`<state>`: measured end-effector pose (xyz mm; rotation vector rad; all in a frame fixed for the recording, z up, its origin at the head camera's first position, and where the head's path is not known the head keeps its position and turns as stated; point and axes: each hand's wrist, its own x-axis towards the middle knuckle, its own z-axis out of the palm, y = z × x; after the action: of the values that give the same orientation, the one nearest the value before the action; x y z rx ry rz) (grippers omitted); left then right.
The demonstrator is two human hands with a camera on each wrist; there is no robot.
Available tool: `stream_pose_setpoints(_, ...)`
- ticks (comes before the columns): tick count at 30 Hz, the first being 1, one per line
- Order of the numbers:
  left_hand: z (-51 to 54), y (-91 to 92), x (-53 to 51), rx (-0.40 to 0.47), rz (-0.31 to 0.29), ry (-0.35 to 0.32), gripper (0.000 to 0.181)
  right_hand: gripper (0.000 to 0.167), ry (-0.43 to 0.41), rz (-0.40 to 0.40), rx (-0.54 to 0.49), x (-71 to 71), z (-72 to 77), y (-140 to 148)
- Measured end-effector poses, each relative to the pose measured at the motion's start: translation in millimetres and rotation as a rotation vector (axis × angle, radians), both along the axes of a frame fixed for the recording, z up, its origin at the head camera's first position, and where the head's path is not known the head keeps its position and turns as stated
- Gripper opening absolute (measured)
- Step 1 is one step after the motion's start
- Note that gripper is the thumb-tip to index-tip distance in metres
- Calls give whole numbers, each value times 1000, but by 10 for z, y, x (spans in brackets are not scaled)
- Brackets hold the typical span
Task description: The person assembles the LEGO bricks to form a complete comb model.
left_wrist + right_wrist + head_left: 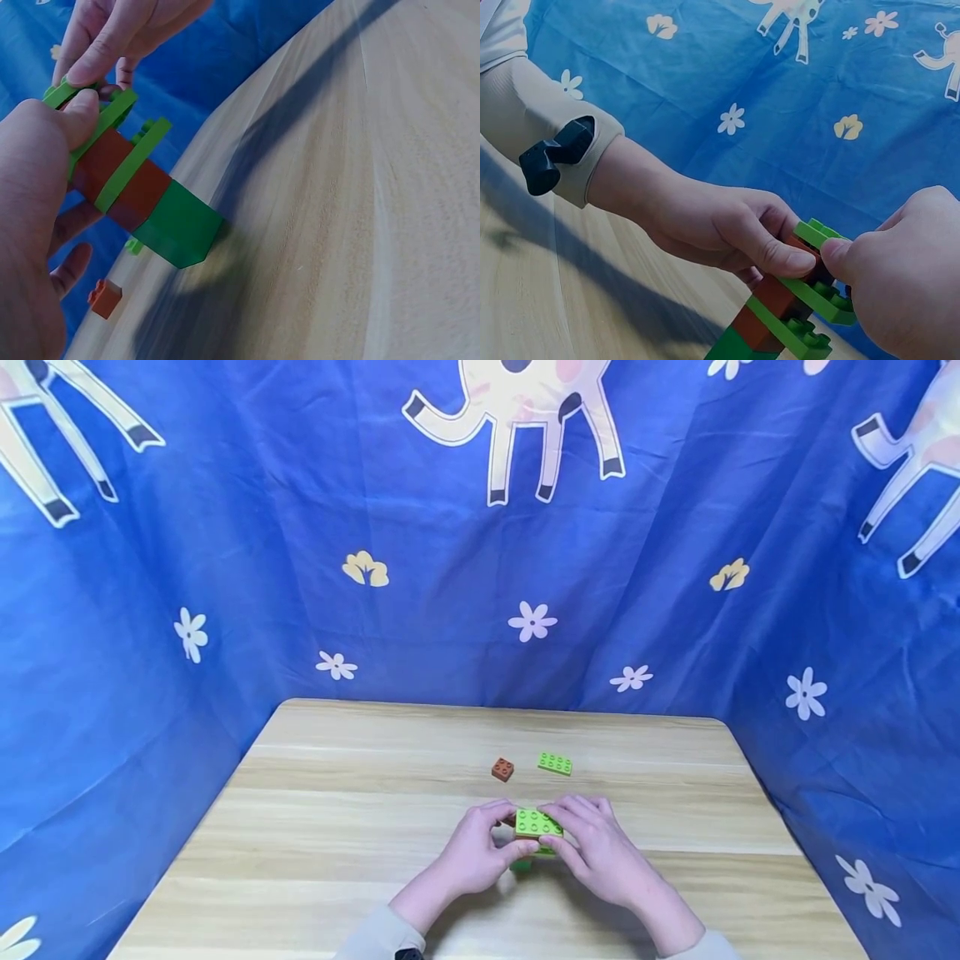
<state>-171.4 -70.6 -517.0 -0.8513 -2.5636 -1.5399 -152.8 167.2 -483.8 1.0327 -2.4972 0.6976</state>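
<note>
A tower of toy building bricks stands on the table between both hands. At its foot is a dark green block (178, 225). Above that, brown bricks (150, 196) alternate with light green plates (133, 163) that stick out to one side. The topmost light green plate (528, 822) shows its studs in the head view. My left hand (480, 850) grips the upper part of the tower from the left, thumb in front. From the right, my right hand (600, 847) pinches the top plate's end between thumb and fingers. Fingers hide part of the upper bricks.
A loose brown brick (502, 769) lies on the table behind the tower. To its right is a loose light green plate (555, 763). A blue patterned curtain (450, 635) surrounds the back and sides of the wooden table (337, 827).
</note>
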Motion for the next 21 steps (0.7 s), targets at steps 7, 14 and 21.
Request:
stream_pose_setpoints(7, -15, -13, 3, 28, -23, 17, 25, 30, 30, 13, 26, -8, 11, -3)
stream_pose_setpoints(14, 5, -28, 2, -12, -20, 63, 29, 29, 43, 10, 44, -17, 14, -7)
stream_pose_setpoints(21, 87, -66, 9, -25, 6, 128, 49, 31, 48, 10, 46, -21, 4, 8)
